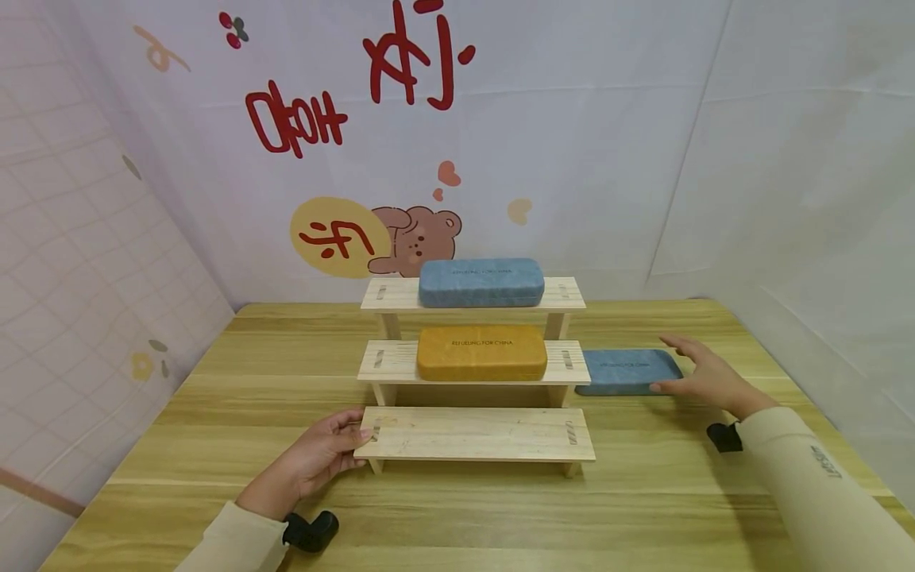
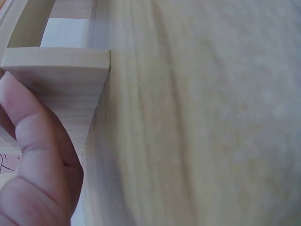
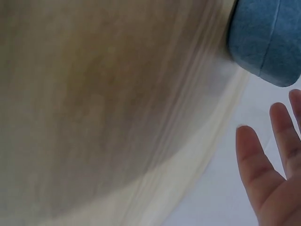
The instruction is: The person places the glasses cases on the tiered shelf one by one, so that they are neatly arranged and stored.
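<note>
A three-step wooden stand (image 1: 475,435) stands on the table. My left hand (image 1: 318,454) grips the left end of its lowest step, thumb on top; in the left wrist view the thumb of this hand (image 2: 40,160) lies by the wooden end piece (image 2: 56,80). A blue case (image 1: 482,284) rests on the top step, a yellow case (image 1: 482,353) on the middle one. Another blue case (image 1: 629,372) lies on the table right of the stand. Around its right end my right hand (image 1: 708,383) is spread; the right wrist view has a gap between the fingers (image 3: 254,160) and the blue case (image 3: 263,42).
The wood-grain table (image 1: 457,516) reaches back to a white printed cloth (image 1: 586,143) with red characters and a bear. A gridded cloth (image 1: 86,262) hangs at the left. Black wrist straps or mounts show at both cuffs.
</note>
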Motion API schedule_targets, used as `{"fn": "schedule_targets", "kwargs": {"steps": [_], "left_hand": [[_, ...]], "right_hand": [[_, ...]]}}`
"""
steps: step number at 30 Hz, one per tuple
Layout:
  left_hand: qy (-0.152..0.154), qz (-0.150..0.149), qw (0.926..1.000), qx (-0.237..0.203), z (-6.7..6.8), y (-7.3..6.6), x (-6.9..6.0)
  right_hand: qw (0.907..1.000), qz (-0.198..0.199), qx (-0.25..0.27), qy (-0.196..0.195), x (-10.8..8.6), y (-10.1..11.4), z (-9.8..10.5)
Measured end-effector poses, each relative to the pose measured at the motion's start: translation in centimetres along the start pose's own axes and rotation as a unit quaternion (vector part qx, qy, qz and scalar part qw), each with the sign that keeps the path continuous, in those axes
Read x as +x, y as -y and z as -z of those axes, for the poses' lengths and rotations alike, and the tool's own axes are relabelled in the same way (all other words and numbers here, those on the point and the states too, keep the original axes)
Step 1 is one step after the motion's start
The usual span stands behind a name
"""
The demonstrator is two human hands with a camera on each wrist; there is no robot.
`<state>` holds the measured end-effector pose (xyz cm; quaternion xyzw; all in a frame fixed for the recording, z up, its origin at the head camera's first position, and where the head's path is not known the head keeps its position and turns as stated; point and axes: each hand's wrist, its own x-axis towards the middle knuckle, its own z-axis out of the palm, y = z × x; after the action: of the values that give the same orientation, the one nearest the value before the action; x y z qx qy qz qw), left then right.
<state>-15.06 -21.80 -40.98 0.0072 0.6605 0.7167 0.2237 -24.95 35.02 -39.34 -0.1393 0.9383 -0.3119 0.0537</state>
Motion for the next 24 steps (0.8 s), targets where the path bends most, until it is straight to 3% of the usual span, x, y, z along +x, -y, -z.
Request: {"fn": "schedule_targets", "kwargs": {"steps": [12, 24], "left_hand": [[-0.002, 0.001, 1.0000, 0.005, 0.0, 0.1, 0.0], [0.003, 0.000, 1.0000, 0.009, 0.1, 0.1, 0.1]], "right_hand": [[0.9985, -0.021, 0.022, 0.045, 0.8, -1.5, -0.4], [0.9976, -0.024, 0.018, 0.063, 1.4, -1.7, -0.2]]}}
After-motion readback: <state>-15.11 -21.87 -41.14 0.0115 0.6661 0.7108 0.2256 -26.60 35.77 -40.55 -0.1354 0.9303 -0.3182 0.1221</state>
